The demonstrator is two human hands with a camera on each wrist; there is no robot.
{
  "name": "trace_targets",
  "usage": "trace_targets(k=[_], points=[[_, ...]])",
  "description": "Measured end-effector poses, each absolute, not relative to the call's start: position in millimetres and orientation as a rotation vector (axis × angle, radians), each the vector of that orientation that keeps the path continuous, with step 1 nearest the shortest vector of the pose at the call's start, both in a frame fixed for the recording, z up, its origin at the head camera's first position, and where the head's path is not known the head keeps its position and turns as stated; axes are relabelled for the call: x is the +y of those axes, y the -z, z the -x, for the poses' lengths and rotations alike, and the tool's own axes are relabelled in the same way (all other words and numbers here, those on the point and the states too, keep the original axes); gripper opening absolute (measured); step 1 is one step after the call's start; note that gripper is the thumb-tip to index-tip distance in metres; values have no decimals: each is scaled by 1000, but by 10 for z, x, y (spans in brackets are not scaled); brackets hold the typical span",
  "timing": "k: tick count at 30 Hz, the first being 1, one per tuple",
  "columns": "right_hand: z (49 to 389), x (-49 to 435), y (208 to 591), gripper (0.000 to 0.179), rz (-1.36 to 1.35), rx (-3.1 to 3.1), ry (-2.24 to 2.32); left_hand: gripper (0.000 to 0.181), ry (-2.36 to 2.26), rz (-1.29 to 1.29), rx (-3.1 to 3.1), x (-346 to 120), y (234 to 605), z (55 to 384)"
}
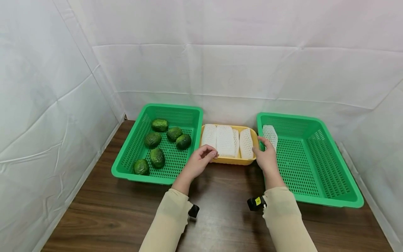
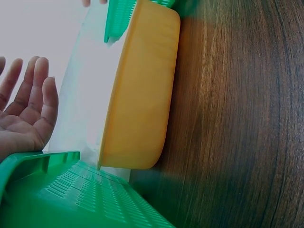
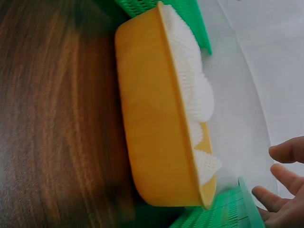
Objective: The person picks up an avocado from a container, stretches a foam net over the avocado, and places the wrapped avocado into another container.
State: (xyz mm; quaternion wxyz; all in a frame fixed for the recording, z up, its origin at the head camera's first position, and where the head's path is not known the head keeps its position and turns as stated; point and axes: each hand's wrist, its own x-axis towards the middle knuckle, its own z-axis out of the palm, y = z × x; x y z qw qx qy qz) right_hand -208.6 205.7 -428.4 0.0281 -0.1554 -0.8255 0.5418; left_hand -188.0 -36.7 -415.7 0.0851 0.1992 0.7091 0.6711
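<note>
A yellow plastic basket (image 1: 233, 161) holds several white foam net sleeves (image 1: 225, 140). My left hand (image 1: 201, 161) hovers at its front left corner, fingers loosely bent with nothing in them. In the left wrist view the left hand (image 2: 28, 107) shows its palm and spread fingers above a green rim. At the yellow basket's right end is my right hand (image 1: 267, 157), thumb and fingers apart, close to the rim of the right green basket (image 1: 315, 150). The right wrist view shows the right hand (image 3: 287, 183) with nothing between its fingers. One foam sleeve (image 1: 270, 134) lies inside that green basket.
On the left, another green basket (image 1: 138, 177) contains several dark green, wrinkled fruits (image 1: 157, 158) resembling avocados. All three baskets stand on a dark wooden table (image 1: 220, 210). White cloth (image 1: 236, 70) hangs behind and at the sides.
</note>
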Motion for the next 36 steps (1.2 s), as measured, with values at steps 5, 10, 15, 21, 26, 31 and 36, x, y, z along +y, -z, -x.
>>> trace_targets(k=[5,10,15,21,26,31,36], points=[[2066,2048,4317,49,444,-2613,-1542,22,-1999,-603,2121,-349,4157,1894],[2073,2044,4322,46,481,-2629,-1472,18,-1950,-619,2223,-300,4281,1968],[2085,2056,4354,44,533,-2578,-1507,16,-1908,-639,2325,-269,4405,2033],[2091,2084,4394,43,585,-2532,-1559,18,-1627,-610,2553,-441,4102,2099],[2076,2097,4406,42,599,-2504,-1581,23,-1326,-486,2687,-816,3547,2376],[2062,2106,4404,42,599,-2480,-1591,26,-917,-366,2733,-1257,3256,2795],[2059,2109,4405,42,599,-2485,-1588,17,-404,-304,2617,-1624,3347,3046]])
